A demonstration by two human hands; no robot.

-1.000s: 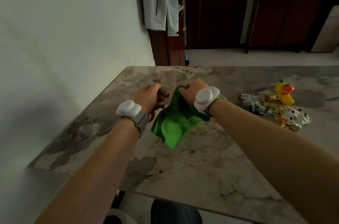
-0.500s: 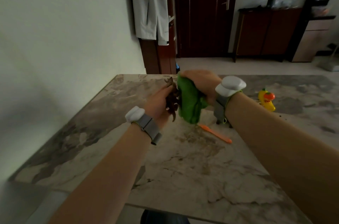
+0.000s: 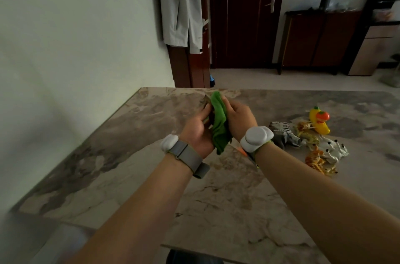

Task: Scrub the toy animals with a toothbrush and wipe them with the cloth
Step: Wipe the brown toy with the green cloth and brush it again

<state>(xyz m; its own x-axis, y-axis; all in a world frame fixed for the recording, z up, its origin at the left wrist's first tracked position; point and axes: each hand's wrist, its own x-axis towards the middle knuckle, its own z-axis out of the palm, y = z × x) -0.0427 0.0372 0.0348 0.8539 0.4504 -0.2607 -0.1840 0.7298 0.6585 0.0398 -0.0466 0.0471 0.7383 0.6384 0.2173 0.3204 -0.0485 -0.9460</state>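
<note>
My left hand (image 3: 198,129) grips a small brown toy animal (image 3: 205,101), mostly hidden behind the cloth; only its head pokes out at the top. My right hand (image 3: 240,118) holds a bunched green cloth (image 3: 219,121) pressed against the toy, above the marble table (image 3: 216,198). An orange toothbrush (image 3: 242,151) lies on the table under my right wrist, mostly hidden. To the right lie a zebra (image 3: 285,134), a giraffe (image 3: 307,134), a white spotted animal (image 3: 333,149), a tiger (image 3: 320,162) and a yellow duck (image 3: 320,121).
A pale wall runs along the table's left edge. Beyond the far edge are a hanging grey coat (image 3: 181,4), a dark door (image 3: 249,15) and a dark cabinet (image 3: 320,41). The near table edge is just in front of me.
The cloth, loose and hanging a second ago, is now bunched tight against the toy. Both hands have rubbed together; the view shifted so the toy pile shows again.
</note>
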